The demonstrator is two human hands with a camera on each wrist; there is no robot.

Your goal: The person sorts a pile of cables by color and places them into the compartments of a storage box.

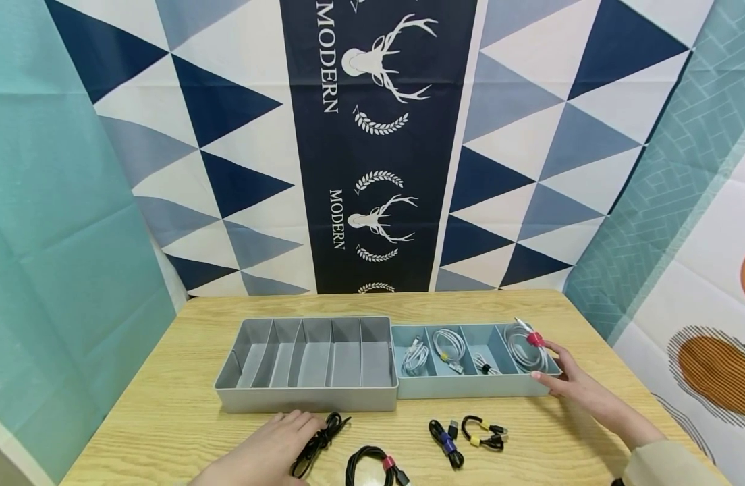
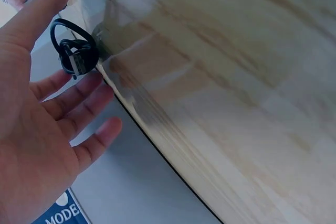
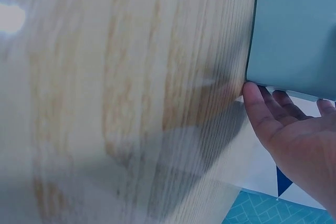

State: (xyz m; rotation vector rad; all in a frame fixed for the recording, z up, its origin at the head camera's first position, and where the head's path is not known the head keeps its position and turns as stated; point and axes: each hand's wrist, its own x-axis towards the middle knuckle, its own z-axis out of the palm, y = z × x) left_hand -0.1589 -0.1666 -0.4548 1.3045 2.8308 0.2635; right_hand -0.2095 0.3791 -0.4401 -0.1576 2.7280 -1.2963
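Observation:
My left hand [image 1: 275,449] lies over the table beside a bundled black cable [image 1: 318,442], thumb and fingers spread apart around it. In the left wrist view the coiled cable's USB plug [image 2: 76,62] shows between the thumb and the fingers, which are not curled round it. At the right end of the light-blue divided box [image 1: 470,386], my right hand [image 1: 569,378] rests its fingertips against the end corner, thumb toward the front. A coiled white cable with a red tie [image 1: 526,347] stands in the rightmost compartment, close to those fingers.
A grey divided box [image 1: 306,399] adjoins the blue one on the left. White cables [image 1: 449,347] lie in the other blue compartments. In front are black cables with a red tie [image 1: 372,462], a purple tie [image 1: 447,443] and yellow ties [image 1: 484,432]. A patterned backdrop stands behind.

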